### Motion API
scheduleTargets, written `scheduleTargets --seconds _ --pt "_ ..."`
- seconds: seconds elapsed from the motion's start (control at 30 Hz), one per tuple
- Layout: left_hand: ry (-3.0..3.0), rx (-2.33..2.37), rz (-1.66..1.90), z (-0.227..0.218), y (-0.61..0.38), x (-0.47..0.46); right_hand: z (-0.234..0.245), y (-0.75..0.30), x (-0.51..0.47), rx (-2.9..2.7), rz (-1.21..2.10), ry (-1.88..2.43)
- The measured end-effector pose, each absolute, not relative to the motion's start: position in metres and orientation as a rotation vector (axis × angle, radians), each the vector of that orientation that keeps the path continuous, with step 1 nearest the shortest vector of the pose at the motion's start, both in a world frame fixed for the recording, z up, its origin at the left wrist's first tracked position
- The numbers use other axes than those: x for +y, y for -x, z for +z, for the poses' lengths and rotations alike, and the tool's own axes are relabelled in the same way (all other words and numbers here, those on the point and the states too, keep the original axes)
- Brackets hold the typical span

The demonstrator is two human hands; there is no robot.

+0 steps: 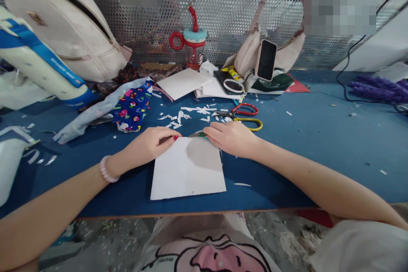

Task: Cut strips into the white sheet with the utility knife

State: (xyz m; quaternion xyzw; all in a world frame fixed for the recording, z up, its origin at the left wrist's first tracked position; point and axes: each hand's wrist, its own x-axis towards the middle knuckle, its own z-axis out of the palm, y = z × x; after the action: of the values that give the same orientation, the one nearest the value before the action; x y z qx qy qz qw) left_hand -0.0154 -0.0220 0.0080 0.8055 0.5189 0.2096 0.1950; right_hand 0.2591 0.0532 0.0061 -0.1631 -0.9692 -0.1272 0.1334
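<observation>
A white sheet of paper or thin card (pixel 188 170) lies near the table's front edge, partly in shadow. My left hand (pixel 156 142), with a red thumbnail and a pale bead bracelet (pixel 107 170) at the wrist, is closed on its far left edge. At the far right edge, my right hand (pixel 229 138) is closed too, fingers bent over the sheet. Something green shows by its fingertips, too small to make out. Just beyond the hands lie white paper scraps (pixel 178 117) and scissors (pixel 239 115) with one red and one yellow handle.
Behind are white folded papers (pixel 185 84), a red-handled cup with a straw (pixel 194 46), and a phone (pixel 266 60) leaning on a handbag (pixel 288 53). On the left stand a backpack (pixel 73 29) and a patterned cloth (pixel 134 106). Purple fluffy material (pixel 379 88) lies far right.
</observation>
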Motion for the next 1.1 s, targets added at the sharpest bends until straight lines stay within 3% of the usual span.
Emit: scheduleTargets --seconds 1.1 --pt "-2.248 1.463 0.552 0.0094 0.0146 -0.0221 0.0049 -0.2594 0.0537 -2.805 -0.342 0.467"
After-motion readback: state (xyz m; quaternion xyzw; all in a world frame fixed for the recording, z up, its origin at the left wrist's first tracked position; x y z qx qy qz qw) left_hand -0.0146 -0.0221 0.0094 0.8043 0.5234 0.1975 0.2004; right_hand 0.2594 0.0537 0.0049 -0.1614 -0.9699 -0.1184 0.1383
